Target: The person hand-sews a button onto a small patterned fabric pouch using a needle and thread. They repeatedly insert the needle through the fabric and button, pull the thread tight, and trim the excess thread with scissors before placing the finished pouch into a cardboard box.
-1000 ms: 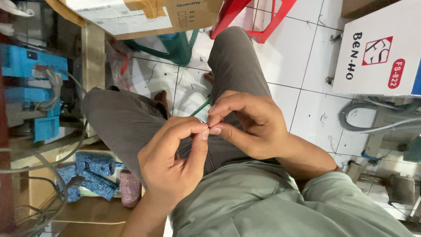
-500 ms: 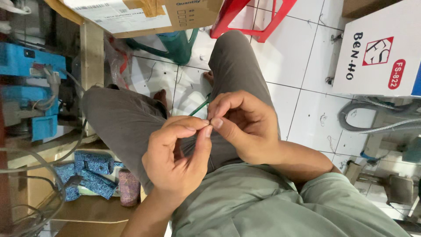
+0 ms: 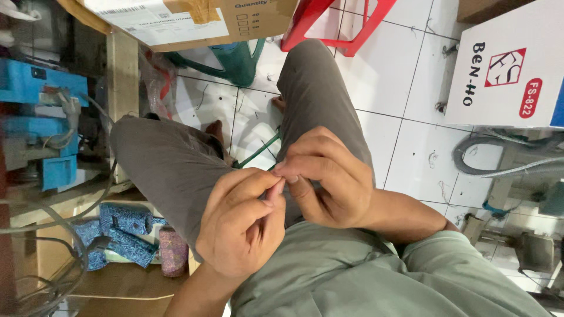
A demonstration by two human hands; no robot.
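head view: our left hand (image 3: 244, 226) and right hand (image 3: 329, 179) meet at mid-frame over the lap, fingertips pressed together around something too small to make out, perhaps a thread end. a thin green strand (image 3: 255, 154) runs from the pinch toward the white tiled floor (image 3: 405, 88) between the grey-trousered knees (image 3: 170, 164). we judge the hands sit close to the body and low so the fine work stays steady and in sight. around us: a cardboard box (image 3: 194, 17) at the top, a red plastic stool (image 3: 335, 23) beside it, a white carton (image 3: 511, 64) upper right, blue machine parts (image 3: 35, 88) at left, and blue patterned cloth pieces (image 3: 117, 232) lower left.

against the earlier frames, the left hand's fingers have curled tighter, and the pinch point has barely shifted.
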